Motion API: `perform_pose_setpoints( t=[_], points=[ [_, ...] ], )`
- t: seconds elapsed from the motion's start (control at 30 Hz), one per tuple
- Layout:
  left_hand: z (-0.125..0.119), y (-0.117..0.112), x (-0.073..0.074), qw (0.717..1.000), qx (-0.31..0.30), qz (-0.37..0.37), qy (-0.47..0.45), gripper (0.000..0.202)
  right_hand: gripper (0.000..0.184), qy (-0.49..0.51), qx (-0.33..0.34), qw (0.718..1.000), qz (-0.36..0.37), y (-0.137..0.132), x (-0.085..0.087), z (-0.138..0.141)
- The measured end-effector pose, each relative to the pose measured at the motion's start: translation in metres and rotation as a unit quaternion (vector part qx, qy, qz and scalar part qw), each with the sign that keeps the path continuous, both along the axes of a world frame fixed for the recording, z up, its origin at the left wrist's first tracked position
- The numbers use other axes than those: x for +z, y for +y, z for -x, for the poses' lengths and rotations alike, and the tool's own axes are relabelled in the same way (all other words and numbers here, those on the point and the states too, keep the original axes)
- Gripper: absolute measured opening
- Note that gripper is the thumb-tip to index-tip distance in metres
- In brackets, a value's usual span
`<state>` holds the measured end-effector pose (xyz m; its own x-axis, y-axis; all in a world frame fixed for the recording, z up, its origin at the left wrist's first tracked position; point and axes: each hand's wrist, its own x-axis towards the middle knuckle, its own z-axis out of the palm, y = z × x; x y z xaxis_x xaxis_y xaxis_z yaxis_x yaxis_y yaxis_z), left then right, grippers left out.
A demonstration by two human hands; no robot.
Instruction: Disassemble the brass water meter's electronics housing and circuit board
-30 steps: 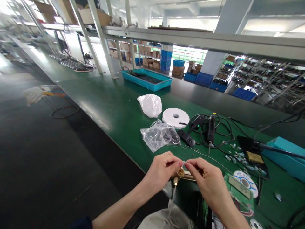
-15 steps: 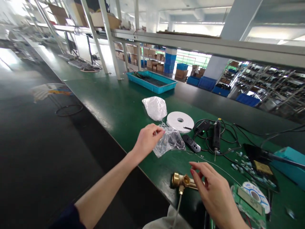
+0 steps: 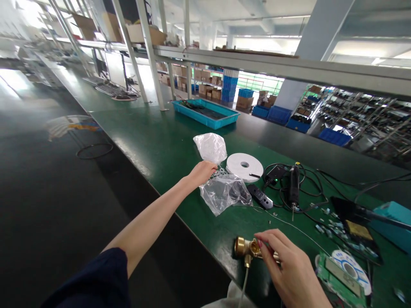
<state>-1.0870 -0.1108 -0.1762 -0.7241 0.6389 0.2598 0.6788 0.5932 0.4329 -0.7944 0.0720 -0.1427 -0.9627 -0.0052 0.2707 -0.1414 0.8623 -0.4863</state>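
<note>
My left hand [image 3: 203, 172] is stretched out over the green bench [image 3: 154, 141], its fingers curled at a small heap of thin white rings [image 3: 221, 172] beside a clear plastic bag [image 3: 224, 193]. Whether it grips a ring is hidden. A brass fitting [image 3: 244, 248] with a thin tube hanging from it lies near the bench's front edge. My right hand [image 3: 284, 267] rests on that fitting, fingers bent around its right part, thumb and forefinger at its top opening.
A white bag [image 3: 210, 146] and a white disc [image 3: 244, 166] lie beyond the rings. A black remote-like part [image 3: 260, 196], an electric screwdriver [image 3: 293, 185] with tangled cables, small loose parts and a circuit board [image 3: 345, 276] lie to the right. A blue tray [image 3: 205, 112] stands farther back.
My left hand has left the brass fitting and reached forward to the rings by the clear bag. My right hand has stayed with the fitting, now lying on the bench.
</note>
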Motion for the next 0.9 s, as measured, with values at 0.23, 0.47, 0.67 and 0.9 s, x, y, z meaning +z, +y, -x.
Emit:
perform_pose_setpoints(
  t=[0.23,0.47,0.67,0.9],
  points=[
    [-0.037,-0.056,-0.005,0.997,-0.068,-0.021,-0.031,0.052,0.021,-0.014,-0.007,1.000,0.009,-0.011,0.005,0.005],
    [-0.079,-0.048,0.011,0.992,-0.085,-0.093,-0.017,0.019,0.021,0.103,0.031,0.994,-0.018,-0.039,0.009,0.019],
    [-0.085,-0.030,0.022,0.987,-0.092,-0.134,-0.010,0.014,0.024,0.107,0.056,0.990,-0.067,-0.057,0.012,0.025],
    [-0.096,-0.062,-0.016,0.986,-0.038,-0.153,0.054,0.030,0.021,0.081,0.079,0.990,-0.086,-0.058,0.002,0.009]
  ],
)
